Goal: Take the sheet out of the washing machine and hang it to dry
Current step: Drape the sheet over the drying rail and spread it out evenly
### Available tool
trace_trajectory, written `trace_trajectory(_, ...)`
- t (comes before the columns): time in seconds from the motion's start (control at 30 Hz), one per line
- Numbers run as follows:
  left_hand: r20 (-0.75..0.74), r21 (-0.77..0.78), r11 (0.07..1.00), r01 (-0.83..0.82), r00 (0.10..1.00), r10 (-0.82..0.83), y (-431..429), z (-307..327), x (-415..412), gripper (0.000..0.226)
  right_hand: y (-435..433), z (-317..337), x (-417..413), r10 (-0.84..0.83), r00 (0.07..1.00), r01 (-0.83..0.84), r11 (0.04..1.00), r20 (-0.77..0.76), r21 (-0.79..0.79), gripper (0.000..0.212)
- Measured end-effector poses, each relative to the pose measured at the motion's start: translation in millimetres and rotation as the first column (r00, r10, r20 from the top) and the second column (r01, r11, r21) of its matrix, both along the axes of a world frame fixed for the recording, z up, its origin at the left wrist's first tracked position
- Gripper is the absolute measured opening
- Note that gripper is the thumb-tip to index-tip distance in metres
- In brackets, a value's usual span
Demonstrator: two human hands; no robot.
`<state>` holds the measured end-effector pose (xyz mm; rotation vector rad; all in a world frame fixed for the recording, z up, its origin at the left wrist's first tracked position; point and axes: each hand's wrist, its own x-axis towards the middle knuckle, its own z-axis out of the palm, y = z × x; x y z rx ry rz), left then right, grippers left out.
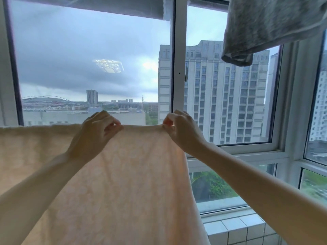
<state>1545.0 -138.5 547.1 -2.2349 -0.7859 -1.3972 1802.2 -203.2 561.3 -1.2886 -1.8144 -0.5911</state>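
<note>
Two hands, left hand (94, 131) and right hand (182, 128), pinch the pale peach patterned sheet's (123, 183) top hem before the white-framed window (179, 55).

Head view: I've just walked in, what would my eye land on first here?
A pale peach sheet fills the lower left and middle, its top edge pinched by the left hand and right hand at centre. Behind, a big window shows a tall apartment block under dark clouds; a grey cloth hangs at top right.
</note>
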Motion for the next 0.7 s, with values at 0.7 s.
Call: trace_trajectory(0.7, 0.341, -0.106, 0.883, -0.457, 0.817, 0.464, -17, -31, -123, 0.040, -5, -28, -75, -0.103, 0.958, 0.077, 0.991, 0.267, 0.108, 0.040)
